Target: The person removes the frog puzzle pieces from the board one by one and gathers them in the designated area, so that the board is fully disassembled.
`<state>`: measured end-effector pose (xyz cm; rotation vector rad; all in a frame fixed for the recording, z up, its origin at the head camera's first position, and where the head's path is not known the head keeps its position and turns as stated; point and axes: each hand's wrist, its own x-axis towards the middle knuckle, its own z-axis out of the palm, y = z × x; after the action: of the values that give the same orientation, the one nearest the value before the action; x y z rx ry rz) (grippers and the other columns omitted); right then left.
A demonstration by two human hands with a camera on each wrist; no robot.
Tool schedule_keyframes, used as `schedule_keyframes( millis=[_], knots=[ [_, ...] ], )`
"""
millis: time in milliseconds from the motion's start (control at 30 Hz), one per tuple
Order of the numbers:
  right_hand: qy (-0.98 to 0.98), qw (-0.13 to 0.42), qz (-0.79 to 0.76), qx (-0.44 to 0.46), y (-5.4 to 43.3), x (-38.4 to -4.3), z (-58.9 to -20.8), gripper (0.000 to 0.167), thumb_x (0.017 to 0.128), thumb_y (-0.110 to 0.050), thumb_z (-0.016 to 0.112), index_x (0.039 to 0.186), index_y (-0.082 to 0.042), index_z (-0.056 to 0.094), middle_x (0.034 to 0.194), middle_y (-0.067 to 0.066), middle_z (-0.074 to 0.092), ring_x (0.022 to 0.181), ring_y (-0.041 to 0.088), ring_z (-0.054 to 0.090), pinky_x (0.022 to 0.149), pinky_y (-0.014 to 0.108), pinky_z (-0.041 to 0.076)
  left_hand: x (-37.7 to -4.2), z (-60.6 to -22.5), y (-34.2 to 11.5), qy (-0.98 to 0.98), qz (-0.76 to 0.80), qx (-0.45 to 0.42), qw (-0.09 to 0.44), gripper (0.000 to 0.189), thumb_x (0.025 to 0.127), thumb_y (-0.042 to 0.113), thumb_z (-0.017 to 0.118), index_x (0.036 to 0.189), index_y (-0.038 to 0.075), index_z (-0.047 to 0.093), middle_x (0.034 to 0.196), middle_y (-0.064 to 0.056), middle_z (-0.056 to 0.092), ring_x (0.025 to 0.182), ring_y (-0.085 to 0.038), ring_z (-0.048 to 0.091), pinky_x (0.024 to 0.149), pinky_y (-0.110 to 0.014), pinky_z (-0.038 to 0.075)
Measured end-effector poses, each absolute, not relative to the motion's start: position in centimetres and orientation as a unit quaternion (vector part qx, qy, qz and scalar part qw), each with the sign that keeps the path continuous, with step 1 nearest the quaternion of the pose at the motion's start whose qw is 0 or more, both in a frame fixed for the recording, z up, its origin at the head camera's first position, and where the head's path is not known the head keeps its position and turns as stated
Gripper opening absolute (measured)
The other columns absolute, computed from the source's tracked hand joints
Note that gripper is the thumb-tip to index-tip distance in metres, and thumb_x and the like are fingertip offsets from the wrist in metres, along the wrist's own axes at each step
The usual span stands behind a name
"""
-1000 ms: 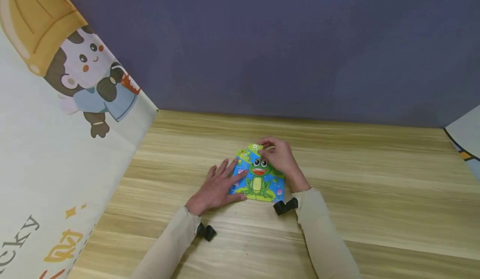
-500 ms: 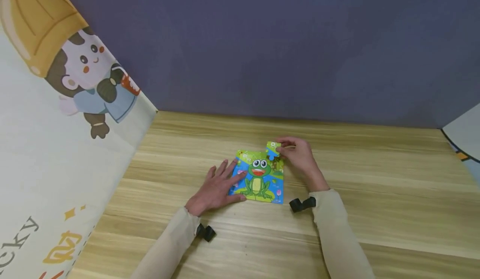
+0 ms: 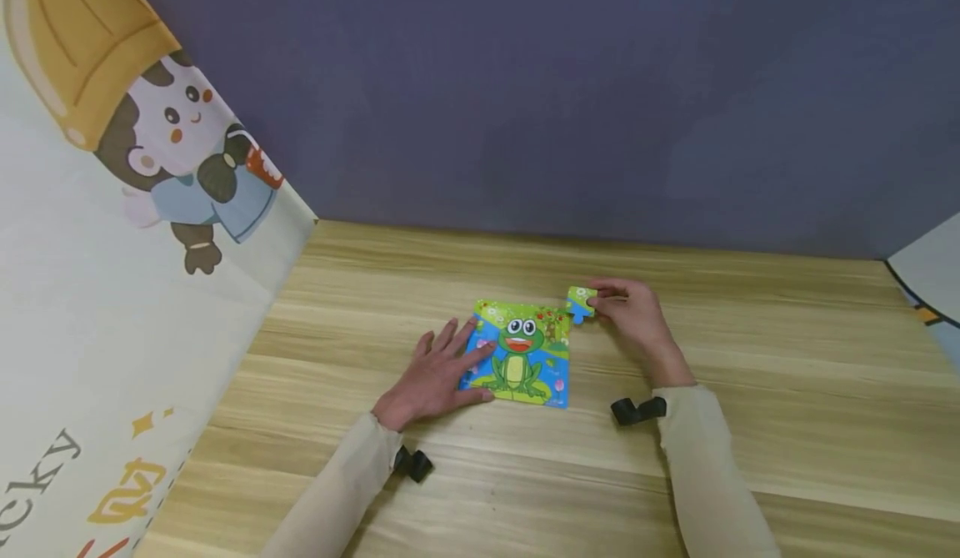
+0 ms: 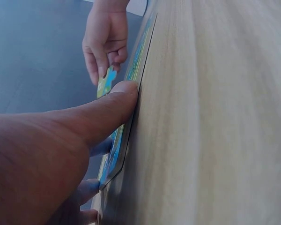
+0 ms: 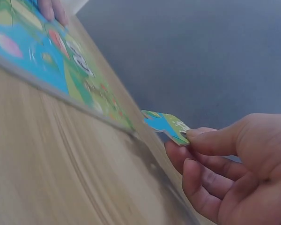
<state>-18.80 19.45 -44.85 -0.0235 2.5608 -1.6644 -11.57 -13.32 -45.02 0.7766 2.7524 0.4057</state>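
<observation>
The left hand (image 3: pixel 433 376) splays on one square blue-green frog puzzle (image 3: pixel 517 368). Just right, the right hand (image 3: pixel 637 318) pinches one green-blue jigsaw piece (image 3: pixel 581 300).

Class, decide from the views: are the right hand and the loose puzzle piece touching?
Touching. The right wrist view shows it: the right hand pinches the loose puzzle piece, thumb on its printed face.

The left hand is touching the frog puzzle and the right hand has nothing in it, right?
Not quite: the right hand pinches a green-and-blue puzzle piece, as the right wrist view shows. The left hand is touching the frog jigsaw puzzle.
</observation>
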Motion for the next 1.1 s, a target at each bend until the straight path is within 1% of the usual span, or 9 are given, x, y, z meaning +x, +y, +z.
schedule_keyframes(
  millis=[233, 367, 433, 500, 600, 667, 800, 1000, 1100],
  knots=[
    [0.857, 0.026, -0.515, -0.007, 21.7, -19.1, -45.7, 0.031, 0.096, -0.004, 0.064, 0.125, 0.004, 0.067, 0.108, 0.027, 0.067, 0.070, -0.003, 0.063, 0.064, 0.018, 0.056, -11.7, -45.1, -13.3, 0.946, 0.131, 0.268, 0.125, 0.073, 0.094, 0.060, 0.057, 0.156, 0.030, 0.034, 0.171, -0.009, 0.007, 0.157, -0.041, 0.009, 0.121, -0.068, 0.014],
    [0.890, -0.002, -0.455, -0.025, 22.5, -19.6, -45.7, 0.028, 0.095, -0.005, 0.066, 0.121, 0.004, 0.069, 0.103, 0.026, 0.070, 0.074, -0.003, 0.060, 0.066, 0.013, 0.051, -11.7, -45.1, -13.2, 0.947, 0.130, 0.268, 0.124, 0.072, 0.094, 0.060, 0.057, 0.156, 0.031, 0.034, 0.171, -0.009, 0.007, 0.157, -0.041, 0.009, 0.121, -0.068, 0.015],
    [0.904, -0.020, -0.426, -0.037, 22.7, -20.0, -45.6, 0.026, 0.094, -0.006, 0.067, 0.118, 0.004, 0.071, 0.101, 0.026, 0.072, 0.079, 0.002, 0.061, 0.069, 0.012, 0.048, -11.7, -45.1, -13.3, 0.947, 0.132, 0.265, 0.125, 0.072, 0.094, 0.059, 0.058, 0.156, 0.030, 0.035, 0.171, -0.009, 0.007, 0.157, -0.041, 0.009, 0.121, -0.068, 0.014],
    [0.915, -0.033, -0.399, -0.048, 22.8, -20.4, -45.6, 0.025, 0.094, -0.005, 0.067, 0.117, 0.004, 0.072, 0.101, 0.025, 0.073, 0.085, 0.011, 0.065, 0.072, 0.012, 0.045, -11.6, -45.0, -13.3, 0.947, 0.134, 0.264, 0.126, 0.072, 0.094, 0.058, 0.059, 0.156, 0.030, 0.035, 0.171, -0.009, 0.008, 0.157, -0.042, 0.009, 0.121, -0.068, 0.014],
    [0.919, -0.030, -0.390, -0.055, 22.9, -20.8, -45.5, 0.025, 0.094, -0.004, 0.067, 0.117, 0.005, 0.071, 0.104, 0.027, 0.073, 0.092, 0.029, 0.068, 0.074, 0.014, 0.046, -11.6, -45.0, -13.4, 0.947, 0.136, 0.264, 0.126, 0.072, 0.094, 0.058, 0.059, 0.156, 0.029, 0.035, 0.171, -0.009, 0.008, 0.157, -0.042, 0.009, 0.121, -0.068, 0.015],
    [0.920, -0.031, -0.385, -0.060, 22.9, -21.1, -45.6, 0.025, 0.094, -0.003, 0.067, 0.116, 0.005, 0.071, 0.105, 0.027, 0.073, 0.095, 0.035, 0.069, 0.074, 0.016, 0.047, -11.6, -45.1, -13.4, 0.946, 0.134, 0.266, 0.125, 0.072, 0.094, 0.059, 0.058, 0.156, 0.030, 0.035, 0.171, -0.009, 0.008, 0.157, -0.042, 0.010, 0.121, -0.068, 0.015],
    [0.925, -0.039, -0.372, -0.067, 22.9, -21.5, -45.8, 0.023, 0.093, -0.004, 0.068, 0.114, 0.005, 0.072, 0.103, 0.026, 0.074, 0.093, 0.037, 0.070, 0.075, 0.021, 0.050, -11.7, -45.2, -13.4, 0.947, 0.132, 0.264, 0.128, 0.073, 0.094, 0.060, 0.057, 0.157, 0.030, 0.034, 0.171, -0.008, 0.008, 0.157, -0.041, 0.009, 0.121, -0.067, 0.014],
    [0.931, -0.032, -0.355, -0.076, 22.8, -22.1, -46.0, 0.024, 0.094, -0.006, 0.067, 0.115, 0.003, 0.072, 0.105, 0.025, 0.074, 0.090, 0.036, 0.071, 0.077, 0.038, 0.055, -11.7, -45.2, -13.3, 0.948, 0.131, 0.261, 0.130, 0.073, 0.094, 0.060, 0.058, 0.157, 0.031, 0.034, 0.171, -0.008, 0.007, 0.158, -0.040, 0.008, 0.122, -0.067, 0.014],
    [0.934, -0.030, -0.347, -0.083, 22.8, -22.3, -46.2, 0.023, 0.094, -0.007, 0.067, 0.115, 0.003, 0.072, 0.108, 0.026, 0.072, 0.091, 0.037, 0.069, 0.080, 0.045, 0.054, -11.7, -45.2, -13.2, 0.947, 0.131, 0.264, 0.128, 0.073, 0.094, 0.059, 0.058, 0.156, 0.030, 0.035, 0.171, -0.008, 0.007, 0.157, -0.040, 0.009, 0.122, -0.067, 0.014]
  ],
)
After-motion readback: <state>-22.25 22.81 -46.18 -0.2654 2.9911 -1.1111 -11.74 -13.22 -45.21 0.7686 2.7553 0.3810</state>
